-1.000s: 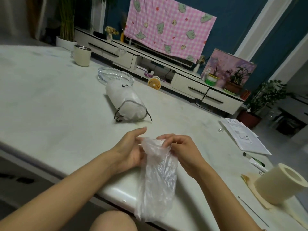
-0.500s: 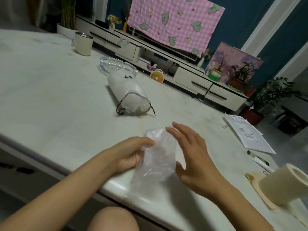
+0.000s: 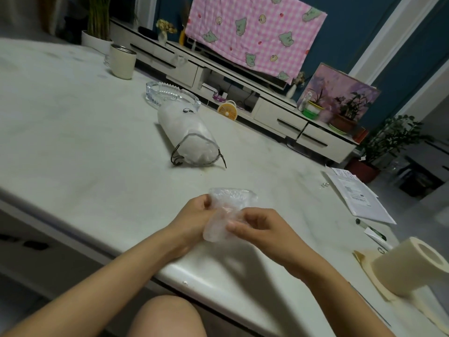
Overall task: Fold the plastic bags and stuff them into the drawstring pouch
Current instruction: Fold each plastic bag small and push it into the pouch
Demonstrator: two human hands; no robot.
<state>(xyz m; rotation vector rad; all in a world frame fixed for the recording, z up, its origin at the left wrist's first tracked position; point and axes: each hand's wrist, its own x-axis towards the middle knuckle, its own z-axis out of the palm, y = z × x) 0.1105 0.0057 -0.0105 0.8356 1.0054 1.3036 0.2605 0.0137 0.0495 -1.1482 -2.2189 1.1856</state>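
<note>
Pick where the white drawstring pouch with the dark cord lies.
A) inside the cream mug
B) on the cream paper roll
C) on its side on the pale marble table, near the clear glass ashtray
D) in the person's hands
C: the white drawstring pouch lies on its side on the pale marble table, by the clear glass ashtray.

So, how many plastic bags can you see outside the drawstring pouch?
1. The plastic bag is held between the left hand and the right hand, over the table near its front edge. The drawstring pouch lies farther back and looks stuffed; bags inside it cannot be counted.
</note>
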